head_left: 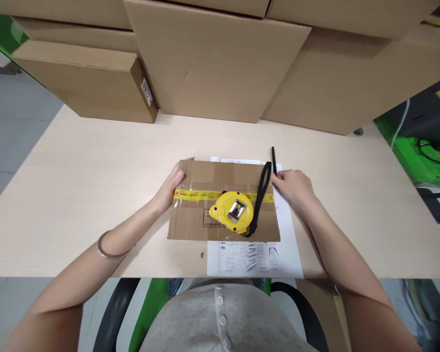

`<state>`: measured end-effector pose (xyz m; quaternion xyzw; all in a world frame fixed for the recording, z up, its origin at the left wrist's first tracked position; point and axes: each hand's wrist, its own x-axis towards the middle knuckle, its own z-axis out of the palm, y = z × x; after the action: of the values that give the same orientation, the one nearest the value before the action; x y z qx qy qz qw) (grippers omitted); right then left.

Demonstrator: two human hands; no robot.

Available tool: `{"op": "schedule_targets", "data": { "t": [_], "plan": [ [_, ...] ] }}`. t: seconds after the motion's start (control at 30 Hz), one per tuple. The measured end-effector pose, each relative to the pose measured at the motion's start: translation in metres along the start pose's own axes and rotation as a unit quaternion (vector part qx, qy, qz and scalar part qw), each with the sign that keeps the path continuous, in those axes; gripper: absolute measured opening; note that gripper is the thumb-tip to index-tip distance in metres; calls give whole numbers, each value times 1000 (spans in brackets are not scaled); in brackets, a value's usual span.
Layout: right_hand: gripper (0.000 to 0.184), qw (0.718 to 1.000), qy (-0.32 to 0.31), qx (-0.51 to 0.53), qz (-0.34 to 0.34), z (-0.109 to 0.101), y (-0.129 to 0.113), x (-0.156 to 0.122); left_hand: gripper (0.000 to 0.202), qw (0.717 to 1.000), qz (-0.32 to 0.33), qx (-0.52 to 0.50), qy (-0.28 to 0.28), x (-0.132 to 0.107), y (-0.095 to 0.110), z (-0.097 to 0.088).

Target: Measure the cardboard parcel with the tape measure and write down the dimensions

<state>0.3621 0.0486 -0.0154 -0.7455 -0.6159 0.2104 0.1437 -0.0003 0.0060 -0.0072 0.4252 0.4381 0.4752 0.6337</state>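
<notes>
A flat cardboard parcel (198, 222), sealed with clear tape and a yellow printed strip, lies on the pale table (77, 195). On it rests a yellow tape measure (232, 211) with a black wrist strap (261, 193). My left hand (170, 188) grips the parcel's left edge, fingers curled over it. My right hand (293, 188) presses against the parcel's right edge, fingers bent at the side. A black pen (273, 159) lies just beyond my right fingers. A printed and scribbled paper sheet (256, 259) sticks out from under the parcel.
Several large cardboard boxes (216, 63) are stacked along the back of the table. A smaller closed box (84, 83) lies at the back left. Green equipment with cables (425, 151) stands to the right. A chair (117, 313) is under the front edge.
</notes>
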Motion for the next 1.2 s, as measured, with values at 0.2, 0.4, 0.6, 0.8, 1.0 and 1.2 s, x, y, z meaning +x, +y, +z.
{"op": "schedule_targets", "data": {
  "t": [0.2, 0.4, 0.6, 0.8, 1.0, 1.2],
  "plan": [
    [37, 994, 95, -60, -5, -24, -32, -24, 87, 989, 127, 78, 8, 5, -12, -24],
    [44, 934, 91, 44, -344, -40, -89, -88, 53, 973, 197, 114, -25, -10, -8, -19],
    [57, 922, -113, 91, -359, -29, -123, -119, 58, 986, 151, 71, -14, -21, -5, -6],
    [48, 893, -157, 131, -402, -31, -162, -105, 74, 990, 131, 60, 5, -18, -4, -8],
    [39, 868, -190, 30, -458, -16, -201, -87, 87, 995, 91, 11, -46, -13, -12, -19],
    [42, 892, -156, 76, -418, -21, -173, -82, 54, 971, 162, 150, -92, -6, -20, -39]
  ]
}}
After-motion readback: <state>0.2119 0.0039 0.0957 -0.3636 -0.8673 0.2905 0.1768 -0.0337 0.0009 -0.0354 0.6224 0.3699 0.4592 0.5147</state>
